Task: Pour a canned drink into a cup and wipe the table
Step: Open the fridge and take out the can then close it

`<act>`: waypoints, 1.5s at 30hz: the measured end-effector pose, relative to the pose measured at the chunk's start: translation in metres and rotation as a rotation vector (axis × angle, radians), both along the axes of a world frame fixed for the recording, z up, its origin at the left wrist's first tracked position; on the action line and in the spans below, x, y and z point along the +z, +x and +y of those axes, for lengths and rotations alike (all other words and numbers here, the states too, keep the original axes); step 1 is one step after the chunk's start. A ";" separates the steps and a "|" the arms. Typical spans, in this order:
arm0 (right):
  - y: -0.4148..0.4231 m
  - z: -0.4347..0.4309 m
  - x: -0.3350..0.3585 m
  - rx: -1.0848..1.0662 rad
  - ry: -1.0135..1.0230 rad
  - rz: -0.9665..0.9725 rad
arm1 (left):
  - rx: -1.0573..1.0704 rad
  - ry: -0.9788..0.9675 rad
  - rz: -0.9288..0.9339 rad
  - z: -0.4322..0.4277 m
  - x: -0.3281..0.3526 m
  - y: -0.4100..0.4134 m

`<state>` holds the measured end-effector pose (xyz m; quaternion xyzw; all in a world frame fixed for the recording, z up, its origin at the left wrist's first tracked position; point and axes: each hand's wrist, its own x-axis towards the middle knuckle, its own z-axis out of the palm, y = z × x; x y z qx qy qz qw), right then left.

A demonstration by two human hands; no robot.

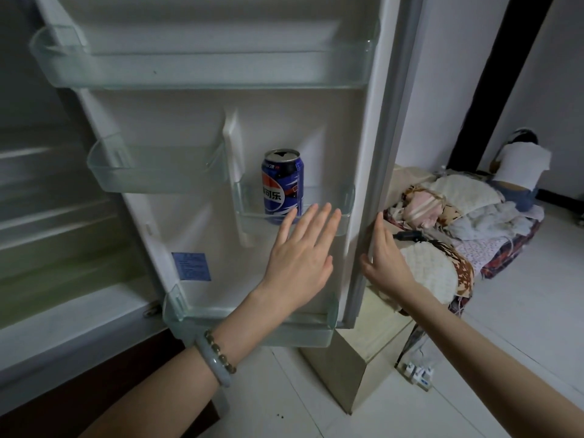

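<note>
Left hand (300,254) flat and empty, can (282,184) just at its 12 o'clock; right hand (384,259), at 3 o'clock, pinches the door (316,121) edge

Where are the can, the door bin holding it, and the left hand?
can (282,181): head view, blue label mid-body.
door bin (328,202): head view, front wall right of can.
left hand (300,257): head view, back of hand.
</note>
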<state>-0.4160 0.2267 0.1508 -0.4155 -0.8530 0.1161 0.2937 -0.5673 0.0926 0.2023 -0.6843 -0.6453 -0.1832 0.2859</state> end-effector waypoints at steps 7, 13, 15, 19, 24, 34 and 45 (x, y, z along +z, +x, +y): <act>0.015 -0.005 0.007 0.045 0.006 -0.089 | -0.013 0.025 0.034 -0.004 -0.004 -0.006; 0.032 -0.010 0.048 -0.019 0.199 -0.224 | -0.139 0.085 -0.151 -0.013 0.009 -0.008; 0.030 -0.020 0.074 0.010 0.291 -0.128 | -0.174 0.166 -0.269 -0.018 0.022 -0.013; 0.013 -0.045 0.126 0.209 0.286 0.142 | -0.117 0.356 -0.482 -0.023 0.056 -0.029; -0.033 -0.051 0.150 0.367 0.199 0.095 | -0.031 0.274 -0.845 -0.010 0.083 -0.053; -0.084 -0.037 0.160 0.319 -0.374 -0.008 | 0.074 -0.054 -1.059 0.020 0.080 -0.073; -0.085 -0.035 0.161 0.362 -0.477 0.086 | 0.151 -0.041 -0.974 0.022 0.089 -0.069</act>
